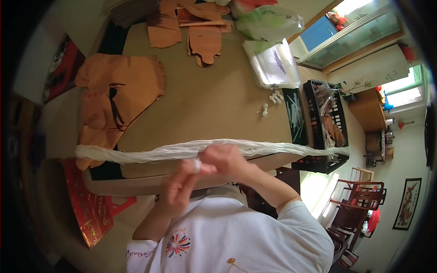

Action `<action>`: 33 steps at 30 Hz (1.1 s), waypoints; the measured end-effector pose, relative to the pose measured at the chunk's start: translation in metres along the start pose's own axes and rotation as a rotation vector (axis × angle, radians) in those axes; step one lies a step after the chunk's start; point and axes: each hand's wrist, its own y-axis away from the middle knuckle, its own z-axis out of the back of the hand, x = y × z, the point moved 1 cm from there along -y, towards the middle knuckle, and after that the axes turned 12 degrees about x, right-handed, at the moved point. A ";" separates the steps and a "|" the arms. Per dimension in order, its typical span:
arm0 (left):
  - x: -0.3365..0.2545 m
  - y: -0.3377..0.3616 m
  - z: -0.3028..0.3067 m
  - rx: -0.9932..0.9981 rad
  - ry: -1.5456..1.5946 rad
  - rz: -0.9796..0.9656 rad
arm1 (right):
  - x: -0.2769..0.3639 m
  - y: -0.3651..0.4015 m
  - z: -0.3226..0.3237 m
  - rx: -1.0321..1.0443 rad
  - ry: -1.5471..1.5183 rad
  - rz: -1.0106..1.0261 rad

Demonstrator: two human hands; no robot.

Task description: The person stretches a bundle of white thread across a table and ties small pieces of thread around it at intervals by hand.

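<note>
A long skein of white string (168, 150) lies across the near side of the table. In front of its middle, my two hands are close together. My left hand (180, 184) has its fingers bent around a small white coil of string (196, 165) near the fingertips. My right hand (223, 159) is closed in a pinch just beside it, overlapping the skein in view. Motion blurs the right fingers, and what they grip is hidden. Small tied white string bundles (275, 97) rest on the table farther right.
Brown flat animal-shaped pieces (132, 75) lie on the table (195, 100) at left and back. Clear plastic bags (273, 63), thin white sticks (295, 116) and a black crate (312, 100) are at right. A red printed box (88, 209) stands at lower left.
</note>
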 end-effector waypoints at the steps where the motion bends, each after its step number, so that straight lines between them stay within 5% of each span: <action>1: -0.002 -0.004 0.005 -0.112 -0.081 0.015 | 0.014 -0.001 -0.009 -0.054 -0.056 0.068; 4: 0.001 -0.014 0.015 -0.043 -0.400 0.299 | 0.030 0.003 0.010 0.010 -0.029 0.120; 8: 0.001 0.001 -0.002 0.167 -0.253 -0.080 | 0.006 -0.002 0.023 -0.128 0.072 -0.031; 12: -0.008 -0.015 0.011 -0.153 -0.536 -0.026 | 0.035 0.011 0.005 0.112 -0.004 0.193; 13: -0.003 -0.011 0.013 -0.013 -0.621 0.103 | 0.031 0.014 0.013 0.053 -0.005 0.101; 16: 0.003 0.005 0.011 0.306 -0.273 0.159 | 0.015 0.014 0.027 -0.061 -0.029 -0.072; 17: -0.003 0.005 0.012 0.257 -0.038 0.102 | 0.011 0.014 0.017 -0.050 -0.056 -0.061; 20: -0.006 -0.011 0.000 -0.209 -0.020 0.016 | 0.025 0.015 0.008 0.031 -0.165 -0.022; 23: 0.003 -0.005 0.016 0.146 -0.522 0.279 | 0.018 0.013 0.015 -0.166 -0.232 -0.039; 26: 0.019 0.005 0.014 0.146 -0.150 0.111 | 0.004 0.006 0.004 -0.130 -0.299 -0.200; 27: 0.022 0.007 0.014 0.065 0.099 -0.031 | 0.012 0.005 -0.003 -0.135 -0.319 -0.071; 30: 0.009 -0.012 0.006 -0.138 -0.357 0.005 | 0.034 0.008 -0.010 -0.023 -0.272 -0.063; 33: 0.019 -0.002 0.010 0.054 -0.675 0.120 | 0.025 0.005 0.005 -0.153 -0.276 -0.105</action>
